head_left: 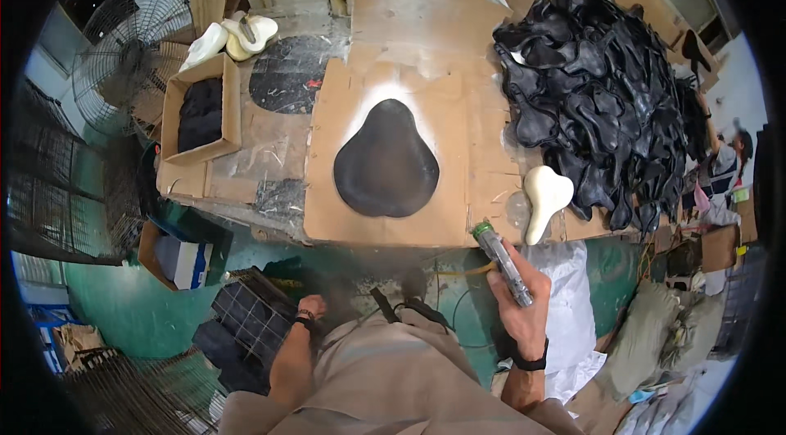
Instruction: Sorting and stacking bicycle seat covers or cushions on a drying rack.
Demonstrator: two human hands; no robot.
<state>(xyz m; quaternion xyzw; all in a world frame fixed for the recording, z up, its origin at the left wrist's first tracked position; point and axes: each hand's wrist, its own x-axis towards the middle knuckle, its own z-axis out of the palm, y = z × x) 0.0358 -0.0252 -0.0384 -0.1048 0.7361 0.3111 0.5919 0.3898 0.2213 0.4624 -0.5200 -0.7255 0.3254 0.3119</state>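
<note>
Black pear-shaped saddle cover [386, 160] is laid on cardboard sheet [360, 222]; grey spray can [503, 263] is gripped by right hand [524, 304]; left hand [311, 305] state unclear.

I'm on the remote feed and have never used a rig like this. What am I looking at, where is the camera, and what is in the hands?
There is no machine here: a person works with two bare hands. The one picture comes from a wide fisheye camera on the person's head, looking down, so straight edges bend. The right hand holds a spray can. The left hand hangs low by a black wire crate, holding nothing I can make out. On the cardboard-covered table lies a dark pear-shaped seat piece, a white one to its right, and a heap of black pieces. A cardboard box sits at left.
</note>
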